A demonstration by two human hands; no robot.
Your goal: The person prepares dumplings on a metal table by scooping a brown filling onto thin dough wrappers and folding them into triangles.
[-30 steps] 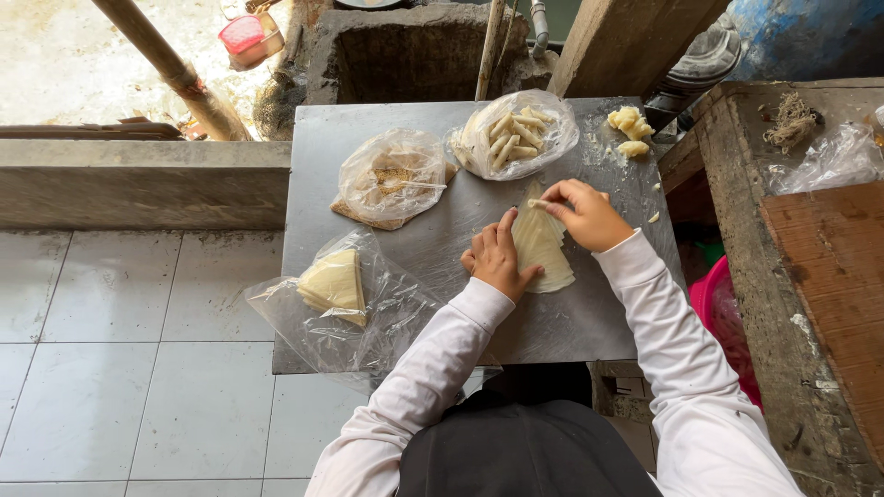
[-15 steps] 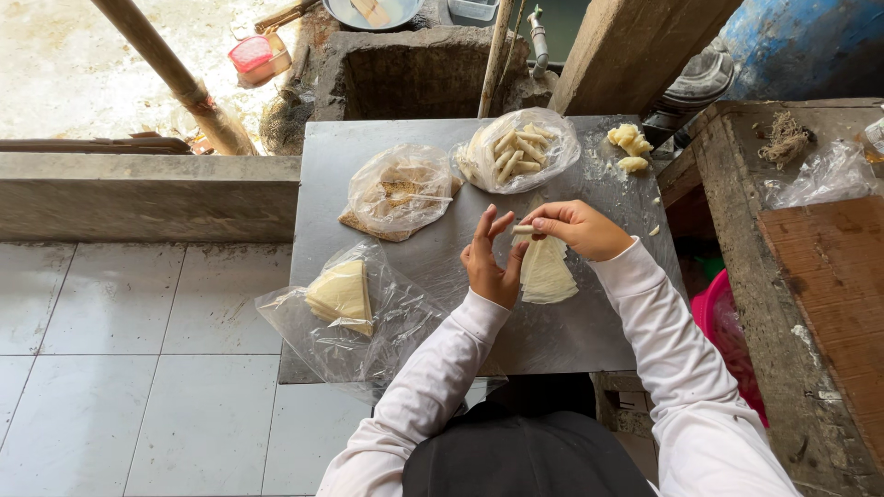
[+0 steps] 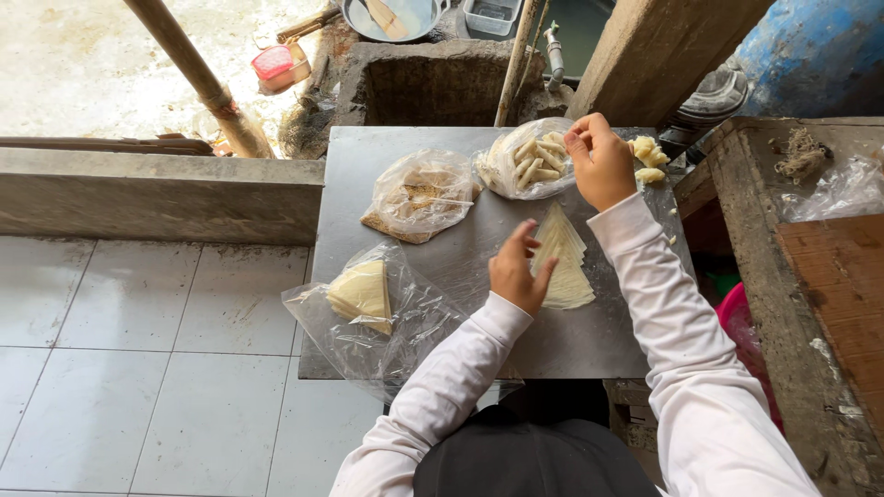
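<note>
Left hand (image 3: 517, 271) pressed on fan of triangular wrapper sheets (image 3: 562, 262) at middle of metal surface (image 3: 589, 345), fingers spread, gripping nothing. Right hand (image 3: 600, 161) at far bag of rolled pieces (image 3: 529, 158), fingers curled at bag's right edge; contents of pinch hidden, cannot tell. Bag of crumbly filling (image 3: 422, 193) left of it, bagged wrapper stack (image 3: 364, 293) near left. Judged step: fetching piece for wrapping. Next move calls for steady wrapper.

Tight tabletop, gaps few

Bare metal table (image 3: 571, 345) along near edge, right of centre, open for a pass; far strip blocked by crumb bag (image 3: 422, 195) & bag of rolls (image 3: 527, 158), nearly touching; wrapper bag (image 3: 368, 308) overhangs near-left corner; triangular stack (image 3: 564, 258) fills centre; wooden bench (image 3: 783, 276) walls right side.
</note>
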